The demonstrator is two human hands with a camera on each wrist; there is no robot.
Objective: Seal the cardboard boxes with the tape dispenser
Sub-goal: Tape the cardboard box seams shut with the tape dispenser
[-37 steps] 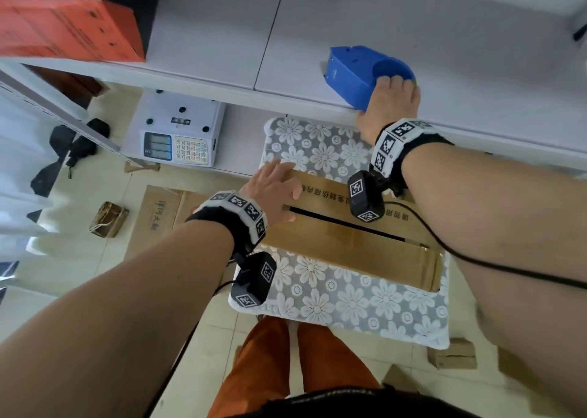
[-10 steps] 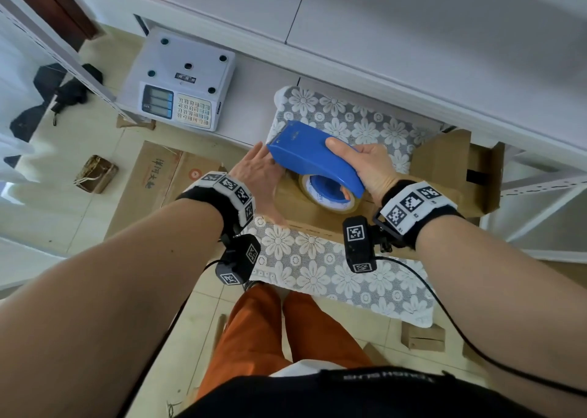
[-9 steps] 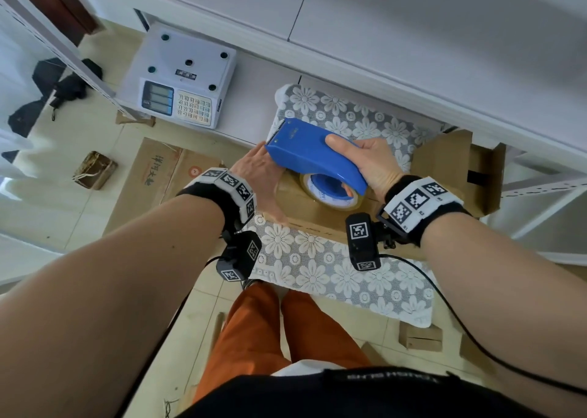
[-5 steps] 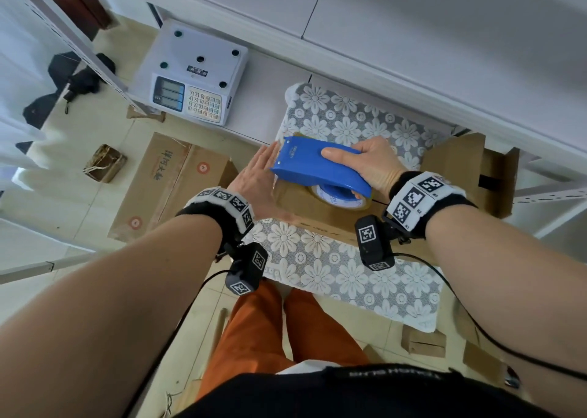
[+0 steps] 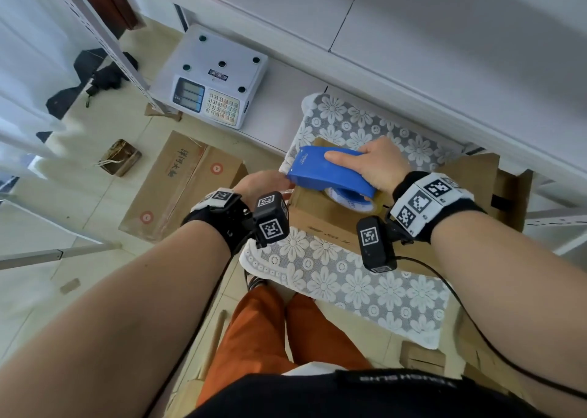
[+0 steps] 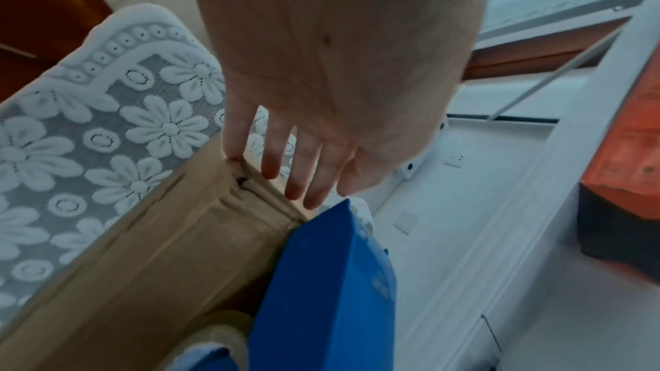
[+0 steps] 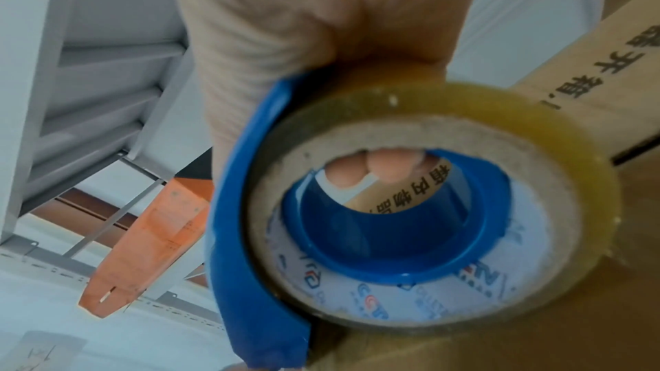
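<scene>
The right hand (image 5: 378,166) grips the blue tape dispenser (image 5: 327,176) at the left end of the cardboard box (image 5: 320,217), which lies on the flowered cloth (image 5: 349,284). The left hand (image 6: 321,112), fingers straight, steadies that end. No tape shows along the seam, so the sealing looks barely started.

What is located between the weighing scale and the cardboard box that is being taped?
In the head view, bare white shelf surface and then a strip of the floral lace cloth lie between the scale and the cardboard box.
</scene>
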